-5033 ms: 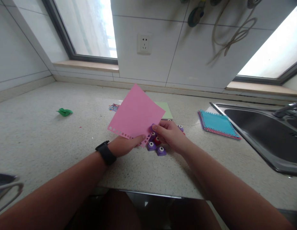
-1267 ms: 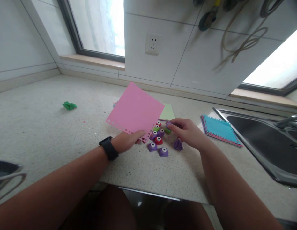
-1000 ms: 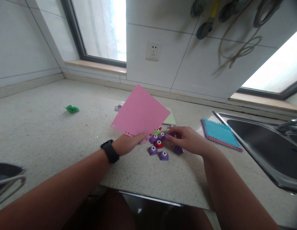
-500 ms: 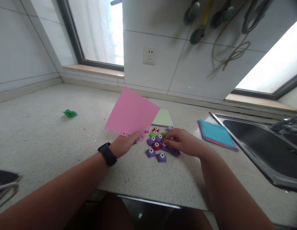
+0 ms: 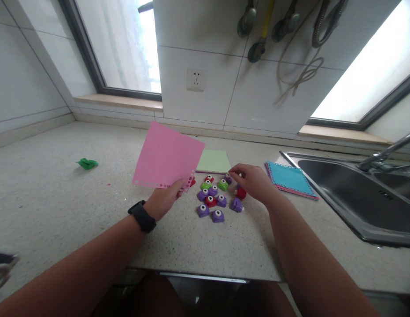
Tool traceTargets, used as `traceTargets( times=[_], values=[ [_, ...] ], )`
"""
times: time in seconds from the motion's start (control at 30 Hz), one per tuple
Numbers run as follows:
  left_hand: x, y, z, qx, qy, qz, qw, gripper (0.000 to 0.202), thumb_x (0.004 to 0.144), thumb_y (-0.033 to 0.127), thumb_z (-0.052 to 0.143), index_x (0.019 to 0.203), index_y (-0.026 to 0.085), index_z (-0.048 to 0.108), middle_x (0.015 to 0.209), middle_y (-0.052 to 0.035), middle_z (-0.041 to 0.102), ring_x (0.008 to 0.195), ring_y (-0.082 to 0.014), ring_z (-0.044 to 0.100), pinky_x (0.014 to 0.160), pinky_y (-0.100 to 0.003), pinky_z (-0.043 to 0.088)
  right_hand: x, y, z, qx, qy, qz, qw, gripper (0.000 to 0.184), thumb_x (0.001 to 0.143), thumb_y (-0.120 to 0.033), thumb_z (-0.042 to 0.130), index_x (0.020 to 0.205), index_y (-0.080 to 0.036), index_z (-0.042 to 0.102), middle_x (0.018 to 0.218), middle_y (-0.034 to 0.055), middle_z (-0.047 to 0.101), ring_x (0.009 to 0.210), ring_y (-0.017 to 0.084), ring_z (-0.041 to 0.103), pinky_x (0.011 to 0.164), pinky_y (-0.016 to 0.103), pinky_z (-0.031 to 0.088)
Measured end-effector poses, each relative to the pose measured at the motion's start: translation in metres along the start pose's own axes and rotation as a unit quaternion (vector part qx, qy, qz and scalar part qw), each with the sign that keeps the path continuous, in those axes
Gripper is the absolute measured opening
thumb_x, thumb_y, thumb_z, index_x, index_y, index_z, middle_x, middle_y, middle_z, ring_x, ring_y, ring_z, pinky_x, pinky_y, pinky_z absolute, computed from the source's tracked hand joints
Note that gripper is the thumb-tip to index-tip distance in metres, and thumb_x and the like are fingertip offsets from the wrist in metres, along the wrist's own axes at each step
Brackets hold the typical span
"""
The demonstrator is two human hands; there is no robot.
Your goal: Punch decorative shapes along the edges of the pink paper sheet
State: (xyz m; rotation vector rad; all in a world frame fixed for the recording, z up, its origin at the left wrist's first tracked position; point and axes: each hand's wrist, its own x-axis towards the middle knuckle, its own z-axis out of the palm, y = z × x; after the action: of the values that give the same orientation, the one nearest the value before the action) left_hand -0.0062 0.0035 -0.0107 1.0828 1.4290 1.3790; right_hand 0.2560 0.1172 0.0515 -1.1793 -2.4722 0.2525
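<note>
Head | left hand [image 5: 163,203] still pinches pink paper [image 5: 167,156] | right hand [image 5: 254,182] shifted farther, grip unclear

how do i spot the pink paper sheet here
Above the speckled stone countertop, below the white wall socket, the left hand holds up a square pink paper sheet. Unlike the flat pale green sheet behind it, it has punched holes along its lower edge.

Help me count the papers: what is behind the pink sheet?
A pale green sheet lies flat on the counter, its left edge hidden by the pink sheet. Whatever else lies there is covered.
</note>
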Motion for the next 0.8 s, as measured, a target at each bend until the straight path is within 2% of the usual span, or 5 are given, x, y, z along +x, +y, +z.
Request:
traceTargets(
  times=[0.27,0.4,0.53,0.7,0.8],
  values=[
    [-0.002,0.002,0.002,0.009,-0.006,0.005,1.0,0.038,0.083,0.053,0.063,0.087,0.016,0.067,0.073,0.0008,0.056,0.062,-0.0131,0.047,0.06,-0.025,0.041,0.002,0.014,0.004,-0.031,0.043,0.033,0.998,0.024,0.092,-0.036,0.059,0.102,-0.019,0.074,0.096,0.0097,0.075,0.083,0.025,0.064,0.076,0.04,0.047],
    [0.0,-0.001,0.002,0.016,-0.001,0.004,1.0,0.036,0.081,0.053,0.064,0.081,0.017,0.065,0.071,0.0015,0.056,0.062,-0.0134,0.048,0.061,-0.025,0.043,0.006,0.025,0.017,-0.079,0.012,0.008,0.997,0.034,0.089,-0.045,0.065,0.105,-0.017,0.075,0.101,0.0135,0.074,0.098,0.031,0.062,0.088,0.045,0.046],
    [0.002,-0.004,0.001,0.042,-0.007,0.001,0.999,0.038,0.081,0.055,0.064,0.075,0.018,0.062,0.067,0.0026,0.055,0.059,-0.0127,0.048,0.06,-0.025,0.042,0.01,0.028,0.026,-0.1,-0.009,-0.003,0.995,0.027,0.087,-0.043,0.068,0.094,-0.019,0.077,0.097,0.0147,0.074,0.098,0.032,0.063,0.088,0.045,0.047],
    [-0.002,0.002,0.001,0.095,-0.003,0.011,0.995,0.036,0.083,0.054,0.061,0.076,0.019,0.064,0.067,0.0018,0.059,0.06,-0.015,0.053,0.063,-0.027,0.045,0.009,0.019,0.021,0.08,0.073,0.066,0.992,0.019,0.089,-0.037,0.065,0.097,-0.02,0.066,0.099,0.0111,0.073,0.085,0.026,0.067,0.076,0.041,0.05],
    [-0.007,0.009,0.0,0.204,-0.001,0.035,0.978,0.036,0.085,0.055,0.056,0.073,0.022,0.066,0.064,0.0001,0.063,0.066,-0.0202,0.062,0.073,-0.03,0.05,0.006,0.005,0.016,0.303,0.122,0.084,0.941,0.023,0.088,-0.04,0.065,0.098,-0.022,0.055,0.096,0.0068,0.069,0.075,0.02,0.067,0.064,0.034,0.05]
  ],
)
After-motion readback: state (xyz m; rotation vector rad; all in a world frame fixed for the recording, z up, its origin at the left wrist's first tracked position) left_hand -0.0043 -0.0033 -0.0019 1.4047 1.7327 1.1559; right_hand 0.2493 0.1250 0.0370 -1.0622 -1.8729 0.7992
